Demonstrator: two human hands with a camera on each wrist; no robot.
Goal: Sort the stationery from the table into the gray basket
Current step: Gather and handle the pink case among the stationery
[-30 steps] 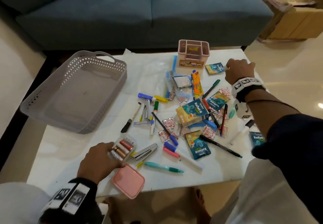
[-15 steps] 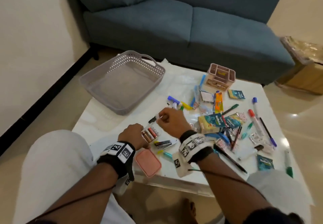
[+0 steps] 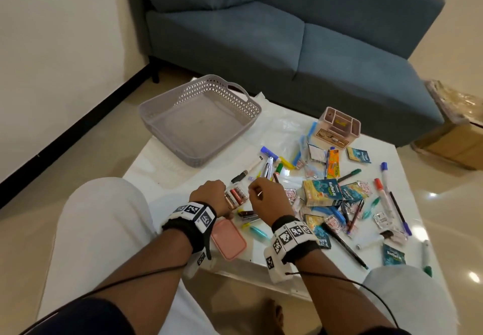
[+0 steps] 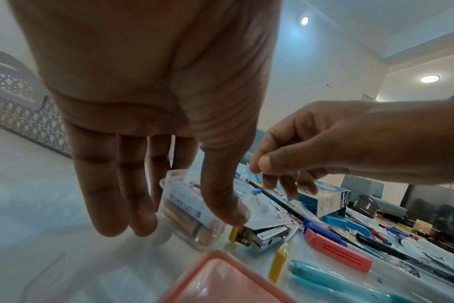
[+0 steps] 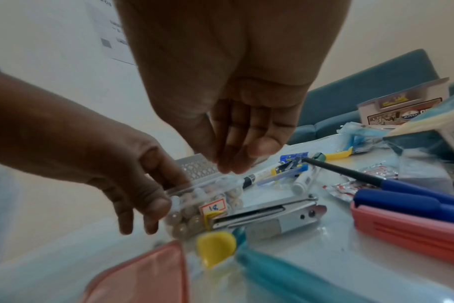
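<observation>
Near the table's front edge, left hand holds a clear plastic case of crayons, thumb and fingers on its opposite sides. Right hand hovers just right of the case, fingertips bunched; can't tell if they pinch anything. Gray basket sits at the table's far-left corner. Pens, packets and a stapler lie right of the case; pink lid just in front.

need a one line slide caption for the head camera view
Left hand holds a clear box of batteries beside the right hand, stationery scattered nearby, gray basket empty.
</observation>
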